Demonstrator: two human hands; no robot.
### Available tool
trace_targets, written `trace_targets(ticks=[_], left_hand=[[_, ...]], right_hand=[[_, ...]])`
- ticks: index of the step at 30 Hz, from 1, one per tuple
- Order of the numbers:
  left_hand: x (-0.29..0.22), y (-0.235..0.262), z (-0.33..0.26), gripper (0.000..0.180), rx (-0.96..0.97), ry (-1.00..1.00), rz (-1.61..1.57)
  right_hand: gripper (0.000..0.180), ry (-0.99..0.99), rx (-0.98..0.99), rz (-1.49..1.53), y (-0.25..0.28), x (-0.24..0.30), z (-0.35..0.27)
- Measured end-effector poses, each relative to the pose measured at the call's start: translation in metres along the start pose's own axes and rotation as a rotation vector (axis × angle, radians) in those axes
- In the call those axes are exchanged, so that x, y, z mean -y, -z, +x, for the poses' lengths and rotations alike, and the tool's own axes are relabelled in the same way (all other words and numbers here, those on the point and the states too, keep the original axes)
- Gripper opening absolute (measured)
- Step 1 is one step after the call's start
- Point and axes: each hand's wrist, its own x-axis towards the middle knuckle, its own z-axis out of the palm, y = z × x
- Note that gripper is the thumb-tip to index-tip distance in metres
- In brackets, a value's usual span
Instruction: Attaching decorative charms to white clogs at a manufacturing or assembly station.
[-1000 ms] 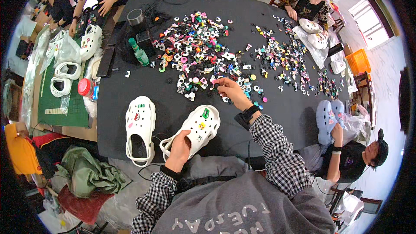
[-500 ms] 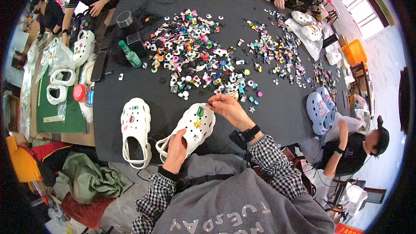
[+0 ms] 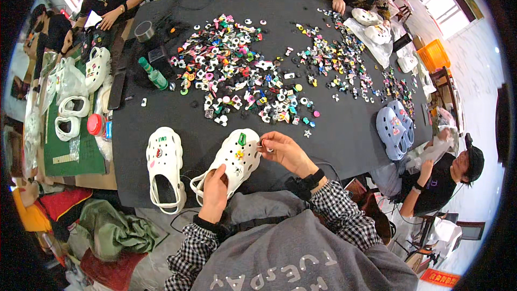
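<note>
My left hand (image 3: 215,191) grips a white clog (image 3: 228,156) by its side near the foot opening, thumb on top. On that clog's toe sit a green charm (image 3: 242,139), a yellow flower charm (image 3: 239,154) and a small black-and-white star charm (image 3: 237,171). Just off the toe's right edge, my right hand (image 3: 288,153) pinches a small dark shoe charm (image 3: 262,144), mostly covered by the fingertips. A second white clog (image 3: 164,156) lies to the left, its toe carrying green, red and pink charms.
A large heap of loose charms (image 3: 231,67) spreads ahead, with another pile (image 3: 344,59) farther right. A green bottle (image 3: 153,74) stands left of the heap. Blue clogs (image 3: 391,132) rest at the right edge. Several co-workers sit around the black table (image 3: 334,140).
My right hand has drawn slightly down from the clog's toe, and the charm between its fingers shows more. At the right, a co-worker's raised hand has lowered.
</note>
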Motion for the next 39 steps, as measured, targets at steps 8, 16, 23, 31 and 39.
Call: trace_targets(ticks=[8,16,23,31,39], left_hand=[[-0.005,-0.007,-0.006,0.029,-0.002,-0.021,0.003],[-0.007,-0.007,-0.005,0.027,0.020,-0.021,-0.008],[-0.008,-0.010,-0.006,0.032,0.065,-0.016,-0.008],[-0.004,-0.008,-0.010,0.031,-0.012,-0.081,0.071],[-0.002,-0.005,-0.011,0.028,-0.049,-0.049,0.058]], right_hand=[[0.016,-0.053,-0.013,-0.023,-0.007,-0.002,-0.003],[0.023,-0.094,0.049,0.015,-0.009,-0.004,0.000],[0.021,-0.089,0.064,-0.080,-0.016,-0.001,0.004],[0.018,0.036,0.197,-0.686,-0.044,-0.001,0.025],[0.015,0.306,0.237,-1.122,-0.067,-0.011,0.048]])
